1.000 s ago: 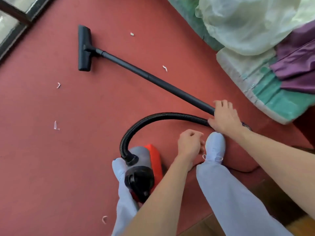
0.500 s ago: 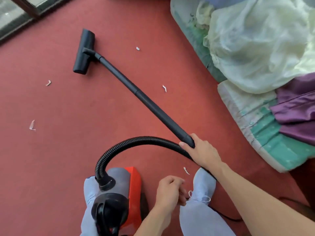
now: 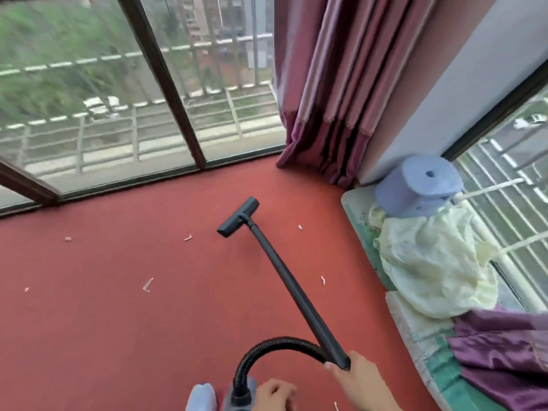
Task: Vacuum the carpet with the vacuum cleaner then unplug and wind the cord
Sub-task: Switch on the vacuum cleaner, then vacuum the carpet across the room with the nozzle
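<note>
Black plastic wand (image 3: 292, 287) sat in our right hand (image 3: 357, 379), grip curled round its lower end; our left hand (image 3: 274, 396) rested loosely curled on the vacuum body (image 3: 238, 398). The nozzle (image 3: 238, 217) lay mid-carpet (image 3: 103, 307), near the window edge; sweeping slowly, flat, over the paper scraps (image 3: 147, 284) seemed best.

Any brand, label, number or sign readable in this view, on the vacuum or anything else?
None can be read.
Vacuum cleaner body: only its top edge shows at the bottom of the frame; no label visible.
Wand and floor nozzle: plain black, no markings visible.
Blue roll on the bedding: no print visible.
Buildings outside the window: too blurred to tell.
</note>
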The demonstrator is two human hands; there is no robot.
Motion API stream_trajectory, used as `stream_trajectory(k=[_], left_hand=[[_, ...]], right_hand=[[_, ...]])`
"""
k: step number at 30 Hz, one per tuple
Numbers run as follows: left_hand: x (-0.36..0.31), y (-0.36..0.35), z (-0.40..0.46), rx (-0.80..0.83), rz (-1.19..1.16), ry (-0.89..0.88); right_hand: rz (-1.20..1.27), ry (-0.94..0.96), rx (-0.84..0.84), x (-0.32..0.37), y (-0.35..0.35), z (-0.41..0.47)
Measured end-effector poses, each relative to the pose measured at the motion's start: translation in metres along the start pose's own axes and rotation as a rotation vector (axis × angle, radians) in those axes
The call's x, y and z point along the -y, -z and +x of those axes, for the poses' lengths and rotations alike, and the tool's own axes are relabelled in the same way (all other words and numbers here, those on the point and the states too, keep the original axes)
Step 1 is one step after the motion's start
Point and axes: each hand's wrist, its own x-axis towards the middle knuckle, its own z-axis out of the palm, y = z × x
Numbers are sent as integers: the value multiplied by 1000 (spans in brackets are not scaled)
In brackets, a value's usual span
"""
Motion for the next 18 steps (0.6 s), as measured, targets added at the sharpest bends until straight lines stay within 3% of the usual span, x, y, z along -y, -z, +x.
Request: stream_trajectory(k=[3, 9, 13, 18], left_hand=[[-22, 59, -31, 23, -67, 22], [-98, 149, -102, 109, -7, -12], [-137, 214, -141, 99, -1, -110], [-139, 285, -182, 75, 26, -189]], right_hand=[[37, 21, 25, 48, -10, -67], [410, 13, 99, 155, -56, -189], [671, -12, 248, 226, -70, -235], [902, -9, 447, 273, -72, -289]])
